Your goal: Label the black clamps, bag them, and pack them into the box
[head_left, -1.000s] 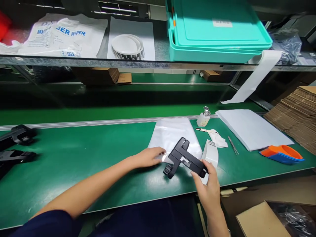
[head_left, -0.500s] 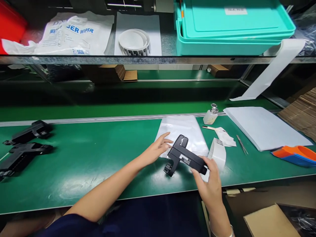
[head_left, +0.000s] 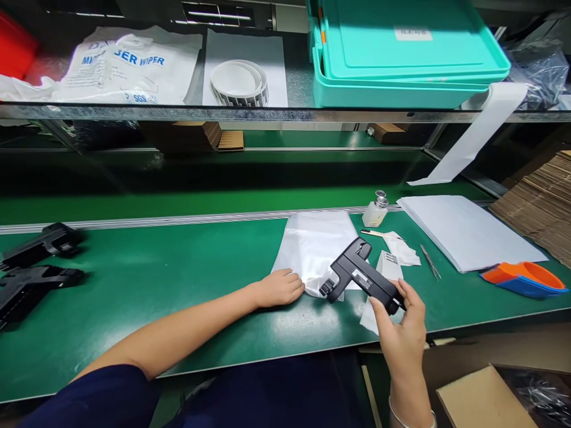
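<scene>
Nearest the camera, the right hand [head_left: 401, 333] is gripping the rear end of a black plastic part [head_left: 362, 277], fingers wrapped around it, and is holding it tilted above the green tabletop [head_left: 178, 279], its far end reaching over the near edge of a clear plastic bag [head_left: 314, 244]. The left hand [head_left: 281, 288] is lying just beside it, fingers curled loosely and pressing down on the bag's near corner; it is grasping nothing else. A white label strip [head_left: 389, 266] is lying under and behind the black part, touching the tabletop.

A little farther out, a crumpled white wipe [head_left: 404, 249], a thin stick [head_left: 372, 233] and tweezers [head_left: 430, 262] are resting to the right of the bag, with a small bottle [head_left: 376, 210] standing behind them. A stack of white sheets [head_left: 464, 230] and an orange and blue dish [head_left: 521, 277] are sitting well to the right. Two more black parts [head_left: 35, 261] are waiting at the far left.

On the shelf above, a teal bin [head_left: 401, 59], a label roll [head_left: 239, 83] and a wiper pack [head_left: 125, 59] are sitting.
</scene>
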Demonstrator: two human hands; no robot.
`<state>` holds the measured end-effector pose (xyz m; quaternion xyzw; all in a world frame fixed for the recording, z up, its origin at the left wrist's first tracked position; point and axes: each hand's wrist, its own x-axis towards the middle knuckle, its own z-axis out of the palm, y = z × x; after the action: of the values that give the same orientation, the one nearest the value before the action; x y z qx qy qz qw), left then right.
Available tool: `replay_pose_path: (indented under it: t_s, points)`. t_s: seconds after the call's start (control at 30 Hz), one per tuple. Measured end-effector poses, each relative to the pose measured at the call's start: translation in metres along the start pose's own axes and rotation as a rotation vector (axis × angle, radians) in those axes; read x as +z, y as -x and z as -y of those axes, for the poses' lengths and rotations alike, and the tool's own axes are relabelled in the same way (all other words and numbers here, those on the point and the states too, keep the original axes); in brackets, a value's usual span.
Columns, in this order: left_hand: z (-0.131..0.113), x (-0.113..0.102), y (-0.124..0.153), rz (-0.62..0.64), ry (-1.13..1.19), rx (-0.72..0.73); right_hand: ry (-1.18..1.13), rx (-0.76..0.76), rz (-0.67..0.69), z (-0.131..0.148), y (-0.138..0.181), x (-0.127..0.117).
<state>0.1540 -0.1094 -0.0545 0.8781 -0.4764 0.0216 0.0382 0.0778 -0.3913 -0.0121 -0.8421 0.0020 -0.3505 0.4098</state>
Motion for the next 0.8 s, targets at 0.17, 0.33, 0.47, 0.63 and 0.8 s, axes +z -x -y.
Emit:
replay_pose_path:
  t_s: [0.17, 0.33, 0.47, 0.63, 0.8]
  points:
    - [0.011, -0.015, -0.022, 0.083, 0.169, -0.263, 0.018, -0.005, 0.005, 0.001, 0.000, 0.002]
    - [0.030, -0.032, -0.030, 0.022, 0.215, -0.435, 0.006, -0.001, 0.024, 0.002, 0.001, 0.005]
    - [0.031, -0.047, 0.003, -0.156, 0.095, -0.593, -0.025, -0.009, 0.031, 0.000, 0.004, 0.008]
    - [0.002, -0.033, 0.088, -0.370, -0.203, -0.421, -0.096, -0.042, 0.090, 0.002, 0.009, 0.017]
    - [-0.038, 0.005, 0.134, -0.226, -0.086, -0.463, -0.162, -0.147, 0.206, 0.021, 0.015, 0.036]
